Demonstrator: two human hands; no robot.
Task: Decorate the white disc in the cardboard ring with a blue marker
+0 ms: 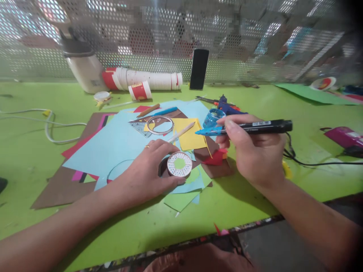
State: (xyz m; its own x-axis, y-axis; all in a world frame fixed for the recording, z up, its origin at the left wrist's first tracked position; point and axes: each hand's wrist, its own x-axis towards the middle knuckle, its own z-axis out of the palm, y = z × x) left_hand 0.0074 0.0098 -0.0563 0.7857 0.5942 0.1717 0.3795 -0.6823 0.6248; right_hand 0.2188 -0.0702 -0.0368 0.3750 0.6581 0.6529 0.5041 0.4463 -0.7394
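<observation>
My left hand [151, 162] is closed around the edge of a small round piece [179, 164], thumb near and fingers far. Its top has a white, dotted ring split into sections around a green middle; its side looks dark. In my right hand [252, 155] is a black marker pen [263, 126], its blue pointed end aimed left above the papers. Just behind that hand stands a small blue-stained jar [213, 118]. A yellow paper square [188, 134], a white pencil [183, 131] and a round clear ring [160, 124] lie beyond my left hand.
Light blue paper [93, 151] and brown card [53, 189] cover the middle of the green table [136, 234]. Behind are stacked paper cups [153, 81], a tipped cup [140, 90], an upright phone [199, 69] and a dark blue glue gun [227, 105]. A black cable [317, 163] runs right.
</observation>
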